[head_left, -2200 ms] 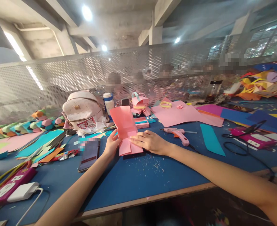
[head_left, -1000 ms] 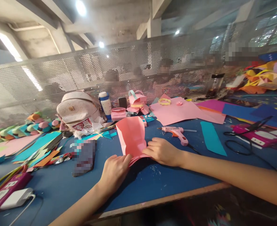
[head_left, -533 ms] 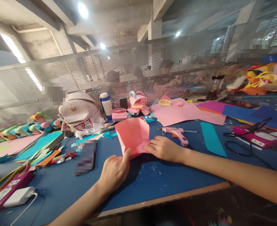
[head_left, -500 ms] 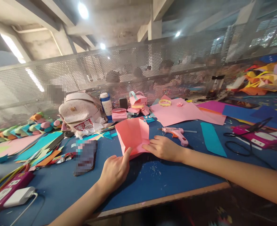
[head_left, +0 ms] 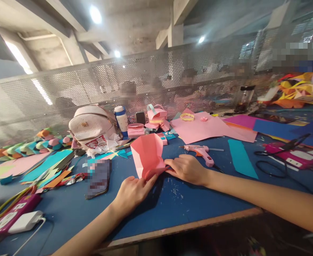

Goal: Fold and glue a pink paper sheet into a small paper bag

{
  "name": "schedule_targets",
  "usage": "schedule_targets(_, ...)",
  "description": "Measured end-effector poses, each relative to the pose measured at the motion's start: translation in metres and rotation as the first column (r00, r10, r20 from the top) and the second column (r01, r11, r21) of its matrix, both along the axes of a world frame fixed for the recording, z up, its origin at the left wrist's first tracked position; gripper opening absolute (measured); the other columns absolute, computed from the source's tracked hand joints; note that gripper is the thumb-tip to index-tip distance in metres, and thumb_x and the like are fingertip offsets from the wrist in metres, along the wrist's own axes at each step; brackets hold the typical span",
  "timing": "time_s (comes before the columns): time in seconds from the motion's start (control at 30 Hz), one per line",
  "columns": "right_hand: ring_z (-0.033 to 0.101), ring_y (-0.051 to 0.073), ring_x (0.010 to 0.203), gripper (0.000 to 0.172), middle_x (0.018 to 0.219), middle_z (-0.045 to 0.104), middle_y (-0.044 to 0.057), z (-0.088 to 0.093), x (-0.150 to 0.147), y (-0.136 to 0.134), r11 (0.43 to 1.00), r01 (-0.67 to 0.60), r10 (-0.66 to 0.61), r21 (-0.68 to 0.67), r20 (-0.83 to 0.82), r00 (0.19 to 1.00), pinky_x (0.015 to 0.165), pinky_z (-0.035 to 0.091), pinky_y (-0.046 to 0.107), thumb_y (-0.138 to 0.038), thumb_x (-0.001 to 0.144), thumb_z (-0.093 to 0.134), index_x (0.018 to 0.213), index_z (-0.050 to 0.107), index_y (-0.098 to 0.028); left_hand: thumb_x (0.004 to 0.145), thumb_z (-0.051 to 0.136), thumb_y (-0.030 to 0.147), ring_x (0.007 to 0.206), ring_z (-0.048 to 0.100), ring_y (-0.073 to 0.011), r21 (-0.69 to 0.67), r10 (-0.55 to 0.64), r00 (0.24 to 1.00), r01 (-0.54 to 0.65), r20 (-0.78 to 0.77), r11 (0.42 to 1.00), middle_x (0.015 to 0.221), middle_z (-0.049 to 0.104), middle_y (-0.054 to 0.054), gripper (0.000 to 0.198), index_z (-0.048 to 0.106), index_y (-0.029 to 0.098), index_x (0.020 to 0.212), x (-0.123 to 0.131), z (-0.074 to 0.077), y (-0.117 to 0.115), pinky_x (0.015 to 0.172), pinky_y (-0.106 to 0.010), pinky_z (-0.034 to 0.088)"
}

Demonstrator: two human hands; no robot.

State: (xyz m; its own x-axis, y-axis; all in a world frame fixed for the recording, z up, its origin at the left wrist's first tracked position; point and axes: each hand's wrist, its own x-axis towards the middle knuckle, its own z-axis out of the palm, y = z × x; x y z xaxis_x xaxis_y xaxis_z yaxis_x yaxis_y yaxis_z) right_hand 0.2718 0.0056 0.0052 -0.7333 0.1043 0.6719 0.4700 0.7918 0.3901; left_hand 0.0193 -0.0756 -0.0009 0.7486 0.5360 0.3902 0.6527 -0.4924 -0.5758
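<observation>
A folded sheet of pink paper (head_left: 148,153) stands partly raised like an open box in the middle of the blue table. My left hand (head_left: 135,192) grips its near left edge, thumb along the fold. At the near right corner my right hand (head_left: 187,170) pinches the paper between thumb and fingers. Both hands are closed on it, and the fingertips under the paper are hidden. To the right of the paper lies a pink glue gun (head_left: 197,149). Left of it rests a phone (head_left: 99,177).
Behind stand a white backpack (head_left: 92,124), a bottle (head_left: 121,120) and a pink paper model (head_left: 156,117). Pink sheets (head_left: 199,128) and a teal strip (head_left: 242,158) lie to the right. Power strips (head_left: 16,213) with cables sit at both sides. The table's front edge (head_left: 188,227) runs below my arms.
My left thumb has come down along the near edge, and my right hand has shifted to the corner. The paper's right side has folded inward. A hand's edge appears at far left.
</observation>
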Motion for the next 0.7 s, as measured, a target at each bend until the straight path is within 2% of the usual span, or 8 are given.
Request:
schedule_targets(0.07, 0.049, 0.011, 0.051, 0.021, 0.057, 0.057, -0.003, 0.005, 0.002, -0.010, 0.997, -0.071, 0.071, -0.005, -0.019, 0.997, 0.056, 0.032, 0.029, -0.030, 0.097, 0.053, 0.083, 0.060, -0.016, 0.081, 0.049, 0.001, 0.042, 0.054, -0.0128, 0.017, -0.041, 0.999, 0.041, 0.022, 0.999, 0.068, 0.068, 0.000, 0.048, 0.060, 0.017, 0.125, -0.001, -0.001, 0.001, 0.042, -0.029, 0.035)
schedule_targets(0.13, 0.051, 0.011, 0.052, 0.026, 0.057, 0.058, -0.003, 0.007, 0.001, -0.020, 0.986, -0.158, 0.159, -0.048, 0.016, 0.987, 0.055, 0.033, 0.029, -0.034, 0.096, 0.054, 0.076, 0.059, -0.019, 0.082, 0.046, 0.000, 0.044, 0.056, -0.0126, 0.016, -0.076, 0.996, 0.075, 0.051, 0.997, 0.070, 0.069, -0.001, 0.043, 0.062, 0.015, 0.120, -0.001, -0.001, 0.002, 0.042, -0.030, 0.036)
schedule_targets(0.17, 0.056, 0.012, 0.057, 0.025, 0.063, 0.063, -0.002, 0.007, 0.000, -0.025, 0.978, -0.191, 0.196, -0.085, 0.047, 0.979, 0.057, 0.037, 0.028, -0.035, 0.097, 0.052, 0.079, 0.061, -0.019, 0.083, 0.045, 0.000, 0.044, 0.056, -0.0128, 0.015, -0.090, 0.994, 0.090, 0.061, 0.996, 0.069, 0.068, -0.001, 0.042, 0.062, 0.014, 0.118, -0.001, -0.001, 0.002, 0.042, -0.030, 0.036)
schedule_targets(0.23, 0.066, 0.014, 0.081, 0.024, 0.089, 0.073, 0.004, 0.005, -0.004, -0.031, 0.962, -0.219, 0.239, -0.164, 0.111, 0.965, 0.071, 0.045, 0.028, -0.033, 0.098, 0.048, 0.097, 0.066, -0.017, 0.084, 0.044, 0.000, 0.044, 0.057, -0.0135, 0.024, -0.108, 0.991, 0.107, 0.075, 0.994, 0.064, 0.065, 0.000, 0.038, 0.062, 0.012, 0.115, 0.000, -0.002, 0.002, 0.043, -0.031, 0.036)
schedule_targets(0.3, 0.063, 0.018, 0.110, 0.030, 0.120, 0.069, 0.009, 0.001, -0.008, -0.033, 0.956, -0.199, 0.236, -0.216, 0.164, 0.958, 0.090, 0.047, 0.031, -0.027, 0.099, 0.044, 0.117, 0.063, -0.014, 0.086, 0.043, 0.002, 0.044, 0.056, -0.0141, 0.042, -0.108, 0.990, 0.104, 0.090, 0.994, 0.060, 0.062, 0.001, 0.034, 0.062, 0.011, 0.112, 0.001, -0.002, 0.002, 0.043, -0.031, 0.035)
schedule_targets(0.37, 0.057, 0.020, 0.123, 0.033, 0.131, 0.063, 0.010, -0.002, -0.012, -0.029, 0.952, -0.172, 0.223, -0.252, 0.188, 0.957, 0.100, 0.045, 0.034, -0.024, 0.098, 0.043, 0.123, 0.062, -0.012, 0.086, 0.042, 0.002, 0.043, 0.055, -0.0140, 0.055, -0.111, 0.988, 0.106, 0.108, 0.993, 0.059, 0.060, 0.001, 0.033, 0.062, 0.010, 0.111, 0.002, -0.002, 0.002, 0.043, -0.032, 0.034)
schedule_targets(0.5, 0.055, 0.021, 0.125, 0.031, 0.136, 0.060, 0.010, -0.005, -0.014, -0.017, 0.924, -0.173, 0.256, -0.340, 0.217, 0.942, 0.105, 0.044, 0.036, -0.022, 0.097, 0.042, 0.112, 0.067, -0.012, 0.086, 0.039, 0.002, 0.044, 0.056, -0.0143, 0.035, -0.172, 0.980, 0.169, 0.105, 0.985, 0.057, 0.059, 0.002, 0.036, 0.058, 0.010, 0.115, 0.001, 0.000, 0.002, 0.044, -0.030, 0.035)
schedule_targets(0.7, 0.053, 0.021, 0.128, 0.033, 0.139, 0.056, 0.012, -0.006, -0.014, -0.005, 0.885, -0.193, 0.316, -0.423, 0.242, 0.918, 0.107, 0.042, 0.039, -0.021, 0.097, 0.042, 0.121, 0.063, -0.013, 0.091, 0.041, 0.007, 0.049, 0.058, -0.0157, -0.030, -0.247, 0.967, 0.249, 0.058, 0.968, 0.065, 0.063, -0.001, 0.032, 0.056, 0.009, 0.118, -0.008, 0.001, 0.004, 0.044, -0.030, 0.039)
